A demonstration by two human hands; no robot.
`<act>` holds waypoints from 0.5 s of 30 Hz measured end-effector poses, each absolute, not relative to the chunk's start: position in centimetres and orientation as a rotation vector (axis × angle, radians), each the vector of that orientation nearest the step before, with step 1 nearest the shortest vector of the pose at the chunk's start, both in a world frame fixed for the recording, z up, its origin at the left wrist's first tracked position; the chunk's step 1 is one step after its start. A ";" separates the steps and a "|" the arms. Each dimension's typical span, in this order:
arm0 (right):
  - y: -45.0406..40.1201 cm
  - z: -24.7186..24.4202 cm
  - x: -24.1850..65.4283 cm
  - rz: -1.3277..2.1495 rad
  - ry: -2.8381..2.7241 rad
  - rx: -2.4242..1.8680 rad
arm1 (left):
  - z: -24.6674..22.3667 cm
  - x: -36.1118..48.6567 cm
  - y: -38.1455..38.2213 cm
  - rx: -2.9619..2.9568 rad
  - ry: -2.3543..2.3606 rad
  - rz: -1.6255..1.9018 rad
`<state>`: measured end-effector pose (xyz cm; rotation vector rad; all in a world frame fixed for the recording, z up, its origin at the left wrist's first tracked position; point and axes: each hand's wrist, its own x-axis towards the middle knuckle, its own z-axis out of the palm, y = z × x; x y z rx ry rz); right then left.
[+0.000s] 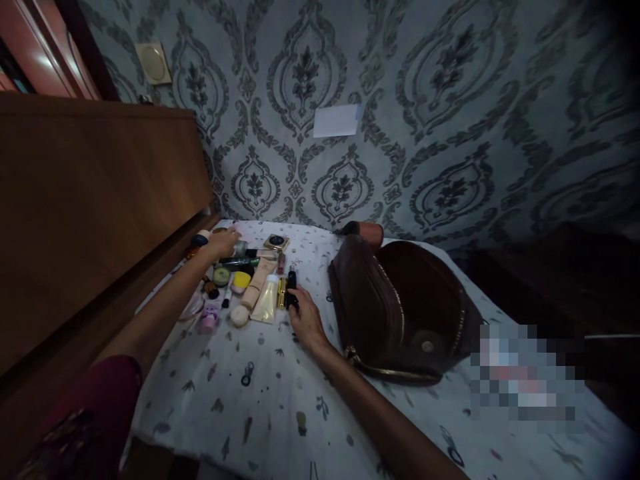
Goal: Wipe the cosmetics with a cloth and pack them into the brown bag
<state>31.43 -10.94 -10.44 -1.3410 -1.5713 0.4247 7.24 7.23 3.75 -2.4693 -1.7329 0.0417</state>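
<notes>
My right hand (306, 319) has its fingers closed at the lower end of a slim black cosmetic tube (292, 280), lying beside a gold tube (282, 293). At the far left of the spread, my left hand (224, 243) is bent over small items, its fingertips together by a pale pink blur that I cannot make out. Between the hands lie a cream squeeze tube (266, 300), a beige tube (258, 283), a yellow-topped jar (241, 281), a round green jar (221, 276), a small white round item (239, 316) and a purple figure-shaped bottle (210, 316).
To the right, a brown handbag (365, 300) lies unzipped, with an orange-brown cylindrical item (370, 233) behind it. A wooden cabinet (100, 200) borders the left side. Patterned white cloth (270, 400) covers the surface, and a papered wall (280, 100) rises behind.
</notes>
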 end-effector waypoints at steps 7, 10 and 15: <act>-11.6 -9.7 31.4 0.444 -1.550 -1.359 | 2.4 6.7 10.2 -2.537 -1.715 0.263; -11.9 -9.2 31.5 0.492 -1.509 -1.349 | 2.2 6.9 10.5 -2.523 -1.710 0.290; -12.5 -8.3 31.7 0.551 -1.456 -1.332 | 2.0 6.8 10.6 -2.505 -1.738 0.263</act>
